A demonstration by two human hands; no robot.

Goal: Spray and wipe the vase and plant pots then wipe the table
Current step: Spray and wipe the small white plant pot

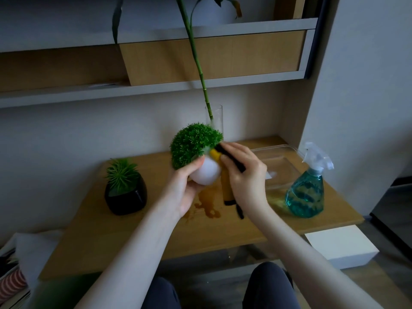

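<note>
My left hand (pixel 186 188) grips a round white plant pot (pixel 206 173) with a green bushy plant (pixel 194 147), lifted above the wooden table (pixel 93 237) and tilted left. My right hand (pixel 245 172) holds a yellow and black cloth (pixel 227 186) against the pot's right side, part of it hanging down. A black pot (pixel 126 198) with a spiky green plant stands on the table's left. Behind the lifted plant stands a clear glass vase (pixel 217 117) with a tall green stalk. A spray bottle (pixel 308 192) of blue liquid stands at the right.
A brown wet stain (pixel 206 204) lies on the table below my hands. A clear plastic tray (pixel 278 166) sits at the back right. Shelves with wood panels (pixel 211 56) hang above. A white box (pixel 341 244) sits low at the right; my knees are under the table's front edge.
</note>
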